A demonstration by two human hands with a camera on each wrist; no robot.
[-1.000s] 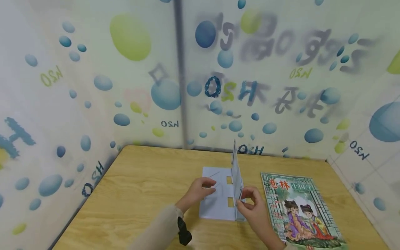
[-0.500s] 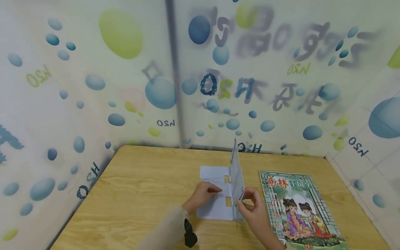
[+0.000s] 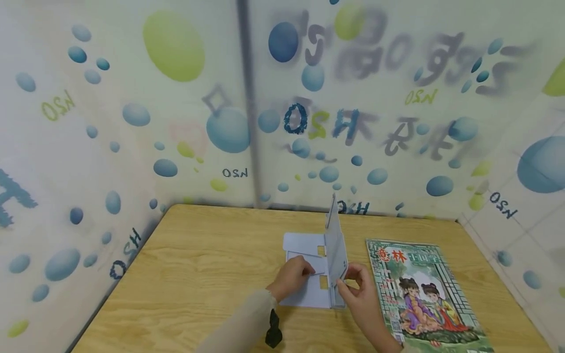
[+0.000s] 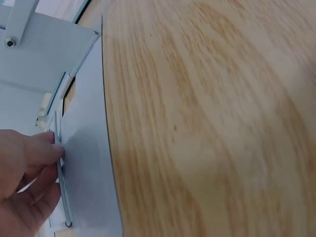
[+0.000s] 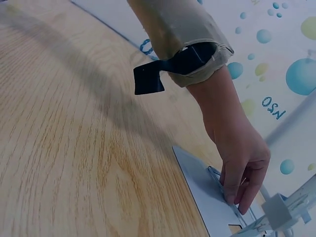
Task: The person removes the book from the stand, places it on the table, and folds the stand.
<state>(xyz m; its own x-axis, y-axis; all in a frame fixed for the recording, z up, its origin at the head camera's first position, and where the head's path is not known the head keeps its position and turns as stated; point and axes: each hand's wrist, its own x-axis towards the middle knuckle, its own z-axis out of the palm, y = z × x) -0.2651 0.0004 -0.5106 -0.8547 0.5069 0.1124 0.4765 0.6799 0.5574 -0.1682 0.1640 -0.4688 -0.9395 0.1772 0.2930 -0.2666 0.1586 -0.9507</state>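
A folding pale grey stand of hinged flat plates is on the table; its base plate [image 3: 304,240] lies flat, with cutouts along the hinge. The upright plate [image 3: 335,245] rises from the base's right side, leaning slightly right. My left hand [image 3: 289,278] pinches a thin support flap [image 4: 60,177] between thumb and fingers, lifted a little off the base. In the right wrist view, the same left hand [image 5: 242,153] reaches down over the base. My right hand [image 3: 361,296] grips the upright plate's near lower edge between thumb and fingers.
An illustrated magazine [image 3: 423,294] lies right of the stand, close beside my right hand. The wooden table [image 3: 198,264] meets a patterned fabric wall [image 3: 212,191] at its back edge. A black strap [image 3: 273,328] hangs at my left wrist.
My left hand has moved right over the base plate and taken the flap, whose edge now stands raised. The upright plate leans slightly further right, with my right hand still on it.
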